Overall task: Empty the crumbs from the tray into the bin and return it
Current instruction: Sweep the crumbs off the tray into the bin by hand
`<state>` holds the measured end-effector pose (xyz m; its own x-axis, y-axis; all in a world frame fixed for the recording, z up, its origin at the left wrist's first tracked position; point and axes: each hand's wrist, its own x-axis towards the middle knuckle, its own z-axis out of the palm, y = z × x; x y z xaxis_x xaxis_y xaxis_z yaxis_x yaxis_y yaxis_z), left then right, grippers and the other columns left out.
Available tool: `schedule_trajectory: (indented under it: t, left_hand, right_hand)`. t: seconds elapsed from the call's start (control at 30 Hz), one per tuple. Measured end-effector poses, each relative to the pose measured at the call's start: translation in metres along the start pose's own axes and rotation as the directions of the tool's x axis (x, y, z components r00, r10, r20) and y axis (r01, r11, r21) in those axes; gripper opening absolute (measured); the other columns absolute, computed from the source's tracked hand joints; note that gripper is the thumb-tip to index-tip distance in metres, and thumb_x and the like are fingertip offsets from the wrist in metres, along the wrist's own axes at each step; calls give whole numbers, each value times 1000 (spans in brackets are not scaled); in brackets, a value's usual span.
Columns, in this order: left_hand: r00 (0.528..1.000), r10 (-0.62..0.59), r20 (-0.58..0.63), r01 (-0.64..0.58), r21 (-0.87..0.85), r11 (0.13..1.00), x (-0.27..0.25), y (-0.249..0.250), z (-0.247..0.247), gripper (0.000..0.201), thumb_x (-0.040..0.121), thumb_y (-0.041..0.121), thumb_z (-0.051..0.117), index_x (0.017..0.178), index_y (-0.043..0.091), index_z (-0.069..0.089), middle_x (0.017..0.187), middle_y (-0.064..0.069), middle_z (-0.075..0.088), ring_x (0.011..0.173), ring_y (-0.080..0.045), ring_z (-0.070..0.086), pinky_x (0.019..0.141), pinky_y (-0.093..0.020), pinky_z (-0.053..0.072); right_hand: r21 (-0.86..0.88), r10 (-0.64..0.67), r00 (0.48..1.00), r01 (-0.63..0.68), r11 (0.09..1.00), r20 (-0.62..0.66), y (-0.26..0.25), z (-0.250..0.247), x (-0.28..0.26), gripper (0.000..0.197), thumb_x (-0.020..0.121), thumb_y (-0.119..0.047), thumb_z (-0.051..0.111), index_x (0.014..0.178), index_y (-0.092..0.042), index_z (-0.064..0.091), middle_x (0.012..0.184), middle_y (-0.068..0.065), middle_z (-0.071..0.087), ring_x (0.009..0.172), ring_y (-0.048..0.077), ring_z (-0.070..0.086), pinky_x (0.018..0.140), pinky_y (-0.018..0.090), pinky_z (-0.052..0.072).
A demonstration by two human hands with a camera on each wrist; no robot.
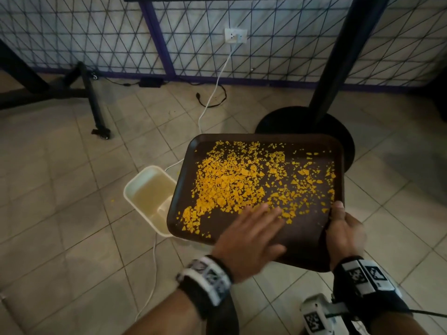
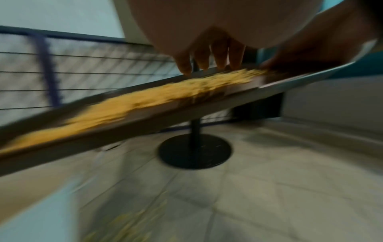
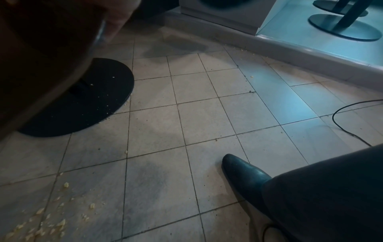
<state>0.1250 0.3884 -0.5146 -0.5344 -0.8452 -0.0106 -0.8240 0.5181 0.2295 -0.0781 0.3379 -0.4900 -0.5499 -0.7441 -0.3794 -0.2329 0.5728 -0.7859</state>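
Observation:
A dark brown tray [image 1: 302, 240] covered with yellow crumbs [image 1: 232, 182] is held tilted, its left end lowered over a cream plastic bin [image 1: 145, 197] on the floor. My right hand [image 1: 343, 228] grips the tray's near right corner, thumb on top of the rim. My left hand [image 1: 251, 230] lies flat on the tray surface, fingers straight among the crumbs. In the left wrist view the sloping tray [image 2: 186, 108] and its crumbs [image 2: 145, 98] are blurred, with my left fingers [image 2: 207, 55] above them. The right wrist view shows only the tray's underside [image 3: 41, 49].
A black table pole [image 1: 338, 68] on a round base [image 1: 285, 122] stands just behind the tray. White and black cables [image 1: 212, 93] trail across the tiled floor from a wall socket [image 1: 235, 35]. Loose crumbs [image 3: 41, 226] lie on the tiles, and a dark shoe [image 3: 242, 173] stands nearby.

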Motion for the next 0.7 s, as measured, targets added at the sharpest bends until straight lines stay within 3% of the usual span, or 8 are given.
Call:
schedule_trajectory:
  t: [0.07, 0.17, 0.37, 0.47, 0.57, 0.63, 0.7]
  left_hand:
    - [997, 58, 53, -59, 15, 998, 29, 31, 10, 61, 103, 53, 31, 152, 16, 34, 164, -2, 18, 152, -25, 10, 121, -49, 8]
    - [992, 35, 122, -41, 50, 998, 45, 40, 19, 68, 102, 58, 26, 157, 18, 20, 166, 3, 6, 152, -22, -2, 120, -51, 4]
    - [956, -194, 222, 165, 140, 976, -4, -33, 17, 71, 99, 66, 5, 156, 26, -8, 162, 5, -18, 146, -15, -29, 120, -46, -12]
    - [916, -331, 225, 310, 122, 943, -35, -72, 11, 72, 97, 68, 3, 155, 27, -8, 161, 8, -20, 147, -14, -25, 119, -40, -14]
    - [898, -389, 206, 379, 86, 921, -39, -77, 3, 76, 95, 70, -3, 156, 26, -6, 163, 7, -16, 148, -12, -23, 122, -42, -6]
    - [931, -326, 163, 327, 20, 945, -22, -55, -1, 74, 96, 68, -2, 157, 26, -1, 163, 7, -13, 148, -13, -21, 122, -44, -2]
    - [978, -176, 112, 181, -36, 983, -1, -19, 1, 72, 99, 65, 8, 158, 23, 10, 165, 4, -3, 151, -17, -11, 122, -45, 2]
  right_hand:
    - [-11, -32, 999, 32, 999, -16, 2, 2, 0, 56, 97, -50, 38, 106, -3, 68, 103, 24, 67, 91, 36, 59, 84, 42, 46]
    - [-23, -46, 998, 45, 999, -34, 5, 3, 1, 56, 96, -50, 39, 103, -3, 69, 104, 25, 68, 92, 38, 61, 84, 44, 48]
    - [11, 6, 1000, -6, 1000, 7, 3, 2, 1, 54, 97, -51, 38, 109, -7, 66, 100, 18, 63, 94, 35, 57, 90, 46, 46]
    - [1, -5, 1000, 5, 1000, 2, 3, 4, 1, 55, 97, -52, 37, 108, -7, 67, 100, 18, 63, 96, 36, 58, 89, 45, 45]
    - [-13, -15, 1000, 15, 1000, -2, 5, 5, 1, 56, 97, -53, 37, 105, -7, 67, 97, 17, 62, 95, 37, 58, 89, 46, 46]
    - [2, 9, 1000, -9, 1000, 6, 4, 6, 0, 54, 97, -53, 37, 104, -8, 67, 94, 15, 61, 90, 34, 56, 88, 47, 46]
    - [0, 18, 1000, -18, 1000, 11, 4, 6, 0, 54, 98, -51, 37, 107, -7, 66, 94, 14, 59, 87, 31, 53, 84, 42, 45]
